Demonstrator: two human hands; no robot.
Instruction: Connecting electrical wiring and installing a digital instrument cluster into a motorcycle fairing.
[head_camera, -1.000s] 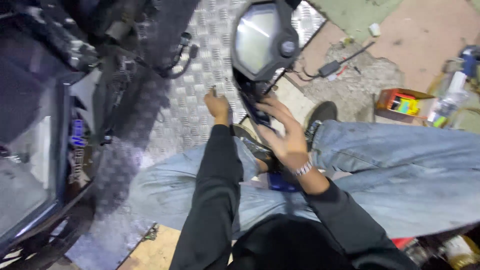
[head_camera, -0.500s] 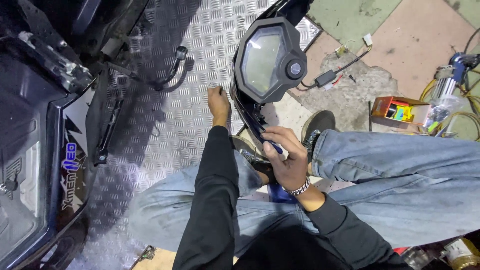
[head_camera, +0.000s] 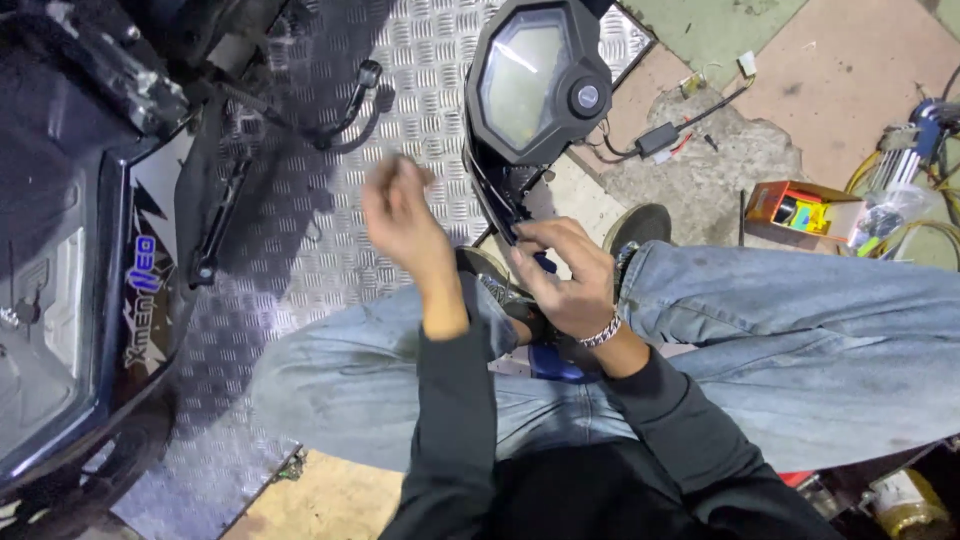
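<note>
Workshop floor seen from above: a diamond-pattern metal plate (head_camera: 300, 260) is lying beside patched pink and green concrete (head_camera: 850, 90), with the dark bodywork of a scooter (head_camera: 80, 260) standing along the left edge. The person is sitting cross-legged in faded jeans and a black long-sleeved top. An instrument cluster (head_camera: 535, 80), a dark angular housing with a pale display and a round button, is standing upright just in front of the knees, its wiring lead (head_camera: 660, 138) trailing away to the right. The right hand (head_camera: 565, 280), wearing a metal bracelet, is gripping the lower edge of the cluster's housing, fingers closed round it. The left hand (head_camera: 400, 215) is hovering above the plate, motion-blurred, fingers loosely spread and holding nothing visible. An open orange carton (head_camera: 800, 205) is lying near cables at right.
</note>
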